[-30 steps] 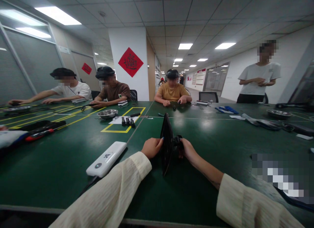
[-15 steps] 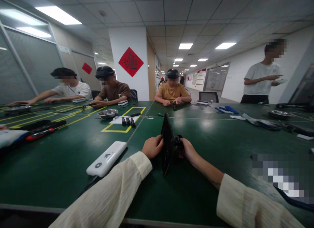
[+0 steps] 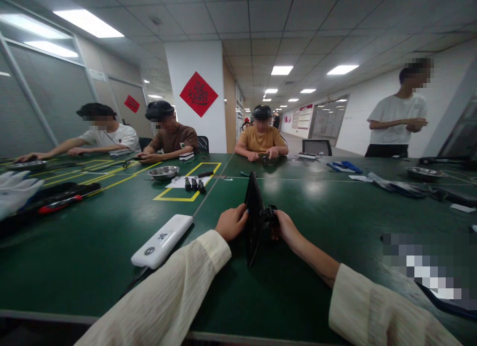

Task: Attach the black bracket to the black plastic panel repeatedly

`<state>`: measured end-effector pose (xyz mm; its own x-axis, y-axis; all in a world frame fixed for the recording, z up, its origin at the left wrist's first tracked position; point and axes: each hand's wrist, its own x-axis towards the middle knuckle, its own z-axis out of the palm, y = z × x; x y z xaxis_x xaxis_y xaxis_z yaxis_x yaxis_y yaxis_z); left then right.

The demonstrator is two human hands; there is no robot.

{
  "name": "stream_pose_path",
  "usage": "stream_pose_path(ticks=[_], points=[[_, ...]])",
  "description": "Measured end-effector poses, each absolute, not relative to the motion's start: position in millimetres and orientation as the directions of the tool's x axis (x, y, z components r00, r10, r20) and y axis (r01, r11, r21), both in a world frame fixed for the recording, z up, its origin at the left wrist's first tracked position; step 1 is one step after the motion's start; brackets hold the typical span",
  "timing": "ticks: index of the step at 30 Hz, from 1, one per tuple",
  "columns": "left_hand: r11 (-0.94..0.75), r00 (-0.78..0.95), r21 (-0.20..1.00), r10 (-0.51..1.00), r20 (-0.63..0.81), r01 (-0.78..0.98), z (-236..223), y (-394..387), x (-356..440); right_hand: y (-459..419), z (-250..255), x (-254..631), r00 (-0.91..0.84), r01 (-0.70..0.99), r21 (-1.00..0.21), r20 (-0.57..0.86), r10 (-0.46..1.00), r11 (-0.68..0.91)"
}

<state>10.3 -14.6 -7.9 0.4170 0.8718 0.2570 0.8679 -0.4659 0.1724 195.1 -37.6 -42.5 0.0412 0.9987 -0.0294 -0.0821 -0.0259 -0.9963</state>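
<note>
A flat black panel stands on edge on the green table, seen almost edge-on. My left hand grips its left face with fingers curled round the edge. My right hand is closed on a small black fitting that sticks out of the panel's right side. Both arms wear cream sleeves.
A white power bank lies left of my left arm. Farther off are small black parts in a yellow-taped square, a metal bowl, and tools at the left edge. Three seated people work across the table; another stands at right.
My hands and the panel have barely moved. A white-gloved hand has come in at the far left edge. The standing person at right has shifted arms and turned.
</note>
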Motion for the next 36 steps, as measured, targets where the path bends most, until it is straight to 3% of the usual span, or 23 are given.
stream_pose_path(ticks=[36], points=[[-0.470, 0.410, 0.236, 0.873, 0.263, 0.850, -7.8, -16.9, 9.1, -32.5, -49.1, 198.1, 0.023, -0.088, -0.996, -0.030, 0.999, -0.028]])
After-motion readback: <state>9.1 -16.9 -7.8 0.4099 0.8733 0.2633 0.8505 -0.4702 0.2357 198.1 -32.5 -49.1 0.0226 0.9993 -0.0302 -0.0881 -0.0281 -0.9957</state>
